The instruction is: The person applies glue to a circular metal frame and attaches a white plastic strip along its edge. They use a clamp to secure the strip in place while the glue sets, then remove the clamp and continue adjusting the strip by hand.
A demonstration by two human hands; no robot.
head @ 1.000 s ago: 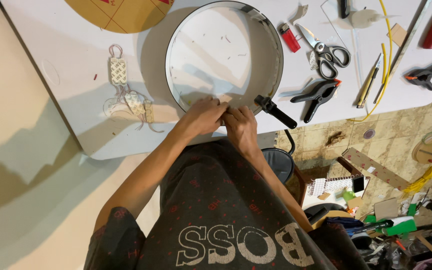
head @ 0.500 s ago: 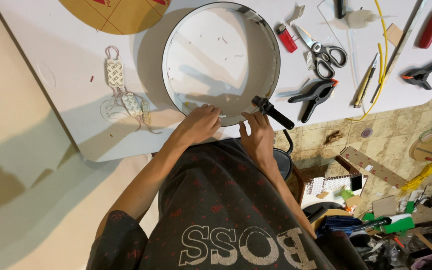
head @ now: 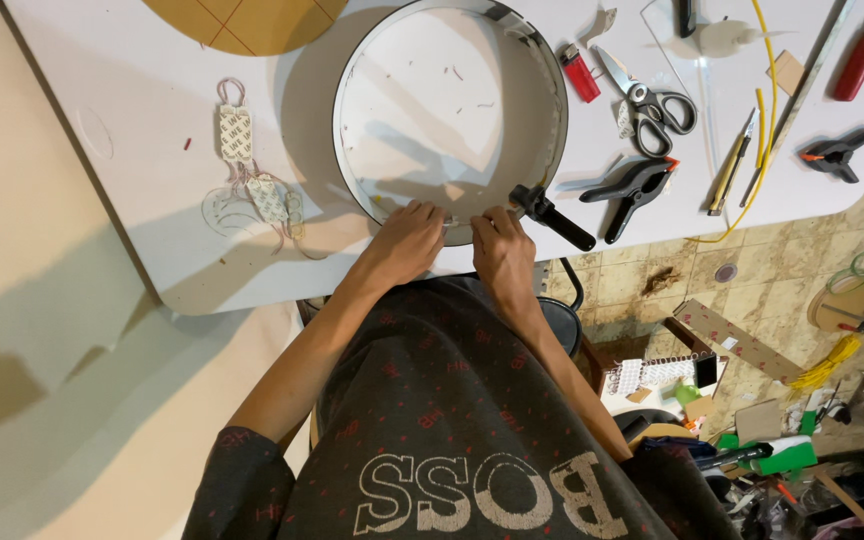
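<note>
Left hand (head: 407,240) and right hand (head: 500,250) press the round frame (head: 352,170) (near rim).

Scissors (head: 652,100), red lighter (head: 581,74), red-handled screwdriver (head: 859,60), yellow cable (head: 767,110) on the white table (head: 132,90)

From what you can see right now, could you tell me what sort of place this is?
Most likely a small craft or sign-making workshop. Both hands work at the near rim of a round shallow frame on a white table, with scissors, spring clamps and small wired light modules lying about, and scraps on the tiled floor.
</note>
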